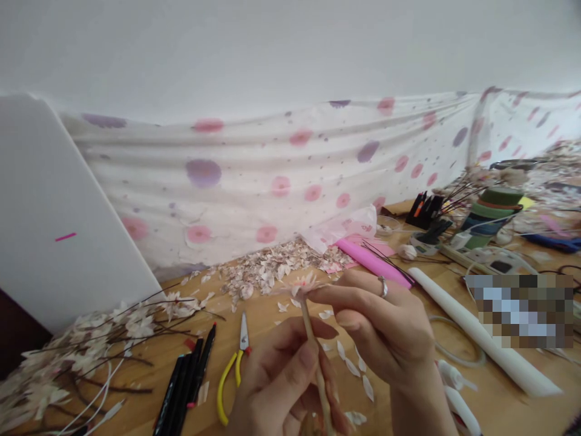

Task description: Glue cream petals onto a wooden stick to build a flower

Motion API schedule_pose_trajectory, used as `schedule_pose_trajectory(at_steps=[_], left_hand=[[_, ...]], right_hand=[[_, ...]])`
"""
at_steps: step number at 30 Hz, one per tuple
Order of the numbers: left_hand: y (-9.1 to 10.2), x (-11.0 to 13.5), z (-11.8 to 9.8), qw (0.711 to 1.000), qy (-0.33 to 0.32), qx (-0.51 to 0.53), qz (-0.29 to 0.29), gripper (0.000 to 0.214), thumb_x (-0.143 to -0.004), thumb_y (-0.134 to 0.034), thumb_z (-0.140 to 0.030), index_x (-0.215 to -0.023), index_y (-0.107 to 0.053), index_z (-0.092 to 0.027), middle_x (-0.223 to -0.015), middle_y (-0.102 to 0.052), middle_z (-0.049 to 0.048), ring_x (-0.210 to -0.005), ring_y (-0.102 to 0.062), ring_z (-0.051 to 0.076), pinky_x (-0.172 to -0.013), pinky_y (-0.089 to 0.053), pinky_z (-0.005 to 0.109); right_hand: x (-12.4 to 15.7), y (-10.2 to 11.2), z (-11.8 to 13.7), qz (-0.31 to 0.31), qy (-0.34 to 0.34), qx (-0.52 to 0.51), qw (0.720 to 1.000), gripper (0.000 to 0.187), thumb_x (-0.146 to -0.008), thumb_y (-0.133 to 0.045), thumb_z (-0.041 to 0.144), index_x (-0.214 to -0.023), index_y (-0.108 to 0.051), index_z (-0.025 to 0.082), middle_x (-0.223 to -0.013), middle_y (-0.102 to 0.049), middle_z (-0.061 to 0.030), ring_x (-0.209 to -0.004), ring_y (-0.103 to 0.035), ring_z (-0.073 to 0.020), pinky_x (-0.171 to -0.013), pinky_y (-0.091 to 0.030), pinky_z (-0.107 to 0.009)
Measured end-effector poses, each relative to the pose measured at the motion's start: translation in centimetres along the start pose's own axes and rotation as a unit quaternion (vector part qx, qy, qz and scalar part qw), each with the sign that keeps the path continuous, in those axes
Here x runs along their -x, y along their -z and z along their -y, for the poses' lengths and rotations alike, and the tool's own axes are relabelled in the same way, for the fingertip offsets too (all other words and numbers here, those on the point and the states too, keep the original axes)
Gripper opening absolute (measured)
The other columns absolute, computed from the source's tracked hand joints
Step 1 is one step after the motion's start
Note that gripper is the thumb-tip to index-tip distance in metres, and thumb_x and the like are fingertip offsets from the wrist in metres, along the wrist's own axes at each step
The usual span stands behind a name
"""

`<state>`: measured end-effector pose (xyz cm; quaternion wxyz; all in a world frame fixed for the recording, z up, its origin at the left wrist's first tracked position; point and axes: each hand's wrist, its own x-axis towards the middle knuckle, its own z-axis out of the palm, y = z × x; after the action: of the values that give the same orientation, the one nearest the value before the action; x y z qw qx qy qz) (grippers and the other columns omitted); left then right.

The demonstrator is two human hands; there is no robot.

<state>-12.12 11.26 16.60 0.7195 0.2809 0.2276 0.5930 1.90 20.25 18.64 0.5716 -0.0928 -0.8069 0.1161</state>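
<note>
Wooden table (272, 321) holds scissors (236, 363), markers (186, 381); left hand (281, 387) and right hand (376, 321) grip a stick (313, 339).

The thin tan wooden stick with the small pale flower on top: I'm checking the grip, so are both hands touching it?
Touching. The head view shows the left hand pinching the thin tan wooden stick low, the right hand fingertips at its small pale flower.

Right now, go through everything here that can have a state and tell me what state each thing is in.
Left hand: closed around the thin stick.
Thin stick: held roughly upright, small flower at its top.
Right hand: fingertips pinching at the flower.
Flower: on the stick's tip, petals spread.
Yellow-handled pliers: lying flat on the table, jaws shut.
Black pens: lying together, capped.
White tube: lying flat on the table.
Flowered branches: lying heaped at left.
</note>
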Motion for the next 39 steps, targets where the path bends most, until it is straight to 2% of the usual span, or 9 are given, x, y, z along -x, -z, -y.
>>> schedule_pose_trajectory(at_steps=[7, 11, 15, 21, 27, 32, 35, 37, 39], left_hand=[[0.05, -0.13, -0.14, 0.998, 0.036, 0.046, 0.035, 0.014, -0.089, -0.071, -0.025, -0.099, -0.078, -0.018, -0.072, -0.075, -0.0001, -0.058, -0.070, 0.009, -0.060, -0.062, 0.020], [-0.07, 0.18, -0.17, 0.998, 0.039, 0.050, 0.029, 0.016, -0.090, -0.068, -0.024, -0.103, -0.078, -0.019, -0.073, -0.074, 0.0006, -0.059, -0.071, 0.011, -0.061, -0.062, 0.021], [-0.15, 0.34, -0.43, 0.998, 0.048, 0.041, 0.013, 0.015, -0.088, -0.071, -0.024, -0.101, -0.078, -0.019, -0.072, -0.073, 0.0011, -0.059, -0.069, 0.010, -0.061, -0.061, 0.020], [-0.01, 0.22, -0.61, 0.997, 0.043, 0.057, 0.031, 0.016, -0.088, -0.071, -0.023, -0.101, -0.078, -0.016, -0.071, -0.073, 0.0014, -0.058, -0.069, 0.009, -0.059, -0.060, 0.018], [-0.08, 0.13, -0.67, 0.997, 0.040, 0.059, 0.030, 0.014, -0.088, -0.071, -0.023, -0.098, -0.079, -0.016, -0.070, -0.074, 0.0014, -0.056, -0.070, 0.010, -0.058, -0.061, 0.018], [-0.20, 0.21, -0.42, 0.998, 0.025, 0.061, 0.025, 0.015, -0.088, -0.072, -0.022, -0.100, -0.078, -0.016, -0.072, -0.075, 0.0015, -0.058, -0.070, 0.010, -0.059, -0.062, 0.020], [-0.06, 0.20, -0.43, 0.998, 0.015, 0.054, 0.025, 0.016, -0.089, -0.070, -0.023, -0.101, -0.078, -0.016, -0.072, -0.074, 0.0012, -0.056, -0.070, 0.010, -0.058, -0.062, 0.020], [0.06, 0.16, -0.54, 0.998, 0.015, 0.046, 0.026, 0.016, -0.089, -0.069, -0.023, -0.101, -0.078, -0.017, -0.071, -0.073, 0.0009, -0.056, -0.070, 0.011, -0.058, -0.062, 0.020], [0.08, 0.13, -0.67, 0.999, 0.023, 0.042, 0.024, 0.015, -0.088, -0.071, -0.024, -0.099, -0.079, -0.018, -0.070, -0.073, 0.0008, -0.055, -0.070, 0.011, -0.058, -0.061, 0.020]], right_hand=[[0.28, -0.20, 0.18, -0.027, -0.022, -0.059, 0.998, 0.031, -0.105, -0.048, 0.035, -0.108, -0.071, 0.014, -0.076, -0.062, -0.0010, -0.064, -0.056, -0.0081, -0.058, -0.045, -0.020], [0.33, -0.15, 0.21, -0.032, -0.032, -0.067, 0.997, 0.032, -0.105, -0.047, 0.036, -0.102, -0.071, 0.015, -0.082, -0.067, -0.0024, -0.066, -0.058, -0.0086, -0.060, -0.047, -0.021], [0.22, 0.03, 0.28, -0.021, -0.044, -0.042, 0.998, 0.033, -0.106, -0.044, 0.037, -0.107, -0.071, 0.017, -0.072, -0.065, 0.0004, -0.062, -0.057, -0.0094, -0.060, -0.046, -0.023], [0.19, 0.08, 0.48, -0.028, -0.047, -0.055, 0.997, 0.036, -0.106, -0.043, 0.039, -0.106, -0.071, 0.017, -0.084, -0.071, -0.0015, -0.063, -0.058, -0.0080, -0.062, -0.047, -0.021], [0.13, 0.04, 0.44, -0.023, -0.042, -0.057, 0.997, 0.037, -0.106, -0.044, 0.039, -0.110, -0.073, 0.015, -0.067, -0.058, 0.0015, -0.058, -0.053, -0.0085, -0.058, -0.044, -0.022], [0.03, 0.06, 0.49, -0.017, -0.039, -0.043, 0.998, 0.037, -0.106, -0.045, 0.038, -0.114, -0.072, 0.016, -0.065, -0.056, 0.0019, -0.058, -0.052, -0.0087, -0.057, -0.043, -0.023], [0.17, 0.11, 0.71, -0.026, -0.044, -0.053, 0.997, 0.038, -0.106, -0.042, 0.041, -0.110, -0.072, 0.018, -0.061, -0.052, 0.0038, -0.054, -0.050, -0.0086, -0.056, -0.043, -0.023], [0.32, 0.07, 0.77, -0.037, -0.049, -0.053, 0.997, 0.034, -0.105, -0.044, 0.040, -0.108, -0.071, 0.019, -0.060, -0.050, 0.0046, -0.052, -0.048, -0.0087, -0.053, -0.042, -0.023], [0.44, -0.05, 0.71, -0.058, -0.049, -0.045, 0.996, 0.018, -0.101, -0.055, 0.033, -0.104, -0.068, 0.020, -0.063, -0.052, 0.0046, -0.053, -0.047, -0.0093, -0.052, -0.041, -0.024]])
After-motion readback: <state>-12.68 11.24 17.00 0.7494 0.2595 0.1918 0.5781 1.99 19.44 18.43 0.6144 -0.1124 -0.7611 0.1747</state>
